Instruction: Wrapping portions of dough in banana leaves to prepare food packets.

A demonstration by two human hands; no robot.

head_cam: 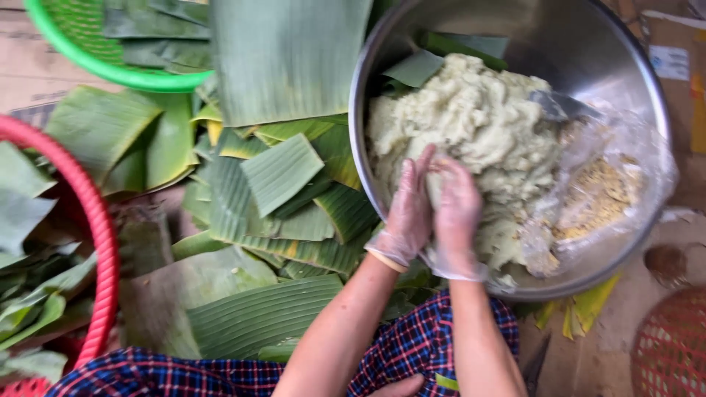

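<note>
Lap: checked red-and-blue cloth (412,353) at 6 o'clock, nearest the camera, under both forearms.
Left hand (408,213): in a thin clear glove, fingers straight and close together, pressed against the right hand at the near edge of the mash.
Right hand (456,217): gloved likewise, fingers together and slightly curled, cupped on a lump of mash between the two palms.
Mash (471,125): pale yellow-green and lumpy, heaped in the steel bowl just beyond the hands, toward 1 o'clock.
Steel bowl (588,51): wide and round, filling the frame from 12 to 4 o'clock; its near rim lies under the wrists.
Plastic bag (599,191): clear, with yellow crumbs inside, slumped in the bowl at 3 o'clock of the mash.
Cut leaves (283,173): green ribbed strips piled at 9 to 10 o'clock of the hands, beside the bowl.
Red basket (99,228): rim curving at far 9 o'clock.
Green basket (110,70): at 11 o'clock, farthest, holding more leaves.
</note>
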